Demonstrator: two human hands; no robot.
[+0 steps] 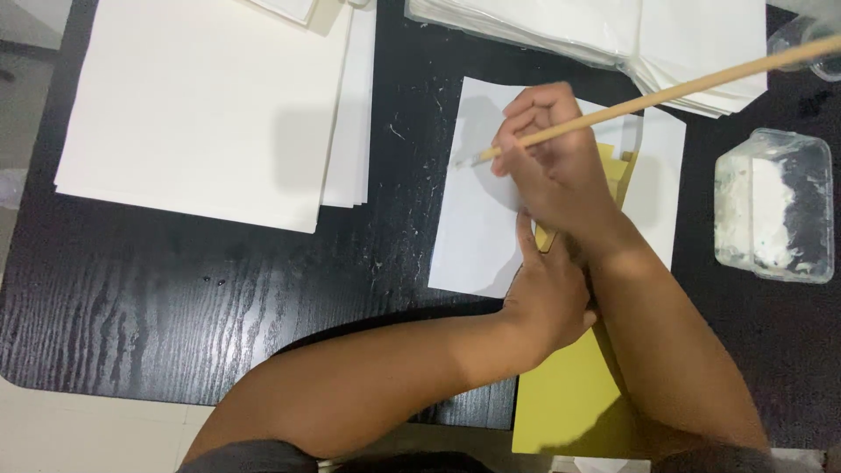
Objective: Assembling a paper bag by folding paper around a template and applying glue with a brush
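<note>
Head view, looking straight down on a black wood-grain table point(175, 289). Right hand point(556, 166) curled round a long wooden brush point(666, 92), fingers pinched near its lower end, thumb side tucked under. Pale bristle tip touching down at the left edge of a white sheet point(477, 236), just left of the knuckles; long handle slanting up and away to the right, past the frame's upper corner. Left hand point(547, 293) laid flat below the right, fingers pressed together and pointing up, pinning down a yellow paper piece point(569, 403) against the white sheet. Forearms close together, the left coming in from the lower left, the right from the lower right.

Yellow paper: plain, matt, mustard in tone, straight-edged, running from under both hands down over the table's near edge; a small stepped corner showing again just right of the right hand. White sheet beneath it: rectangular, unmarked, partly shaded by the hands.

Elsewhere on the table: broad stack of white paper point(210, 105) at upper left, well apart from the hands; second pile of white sheets point(613, 31) along the top edge; clear plastic tub point(775, 206) with white paste inside at far right. Small white flecks scattered on the dark surface beside the sheet.
</note>
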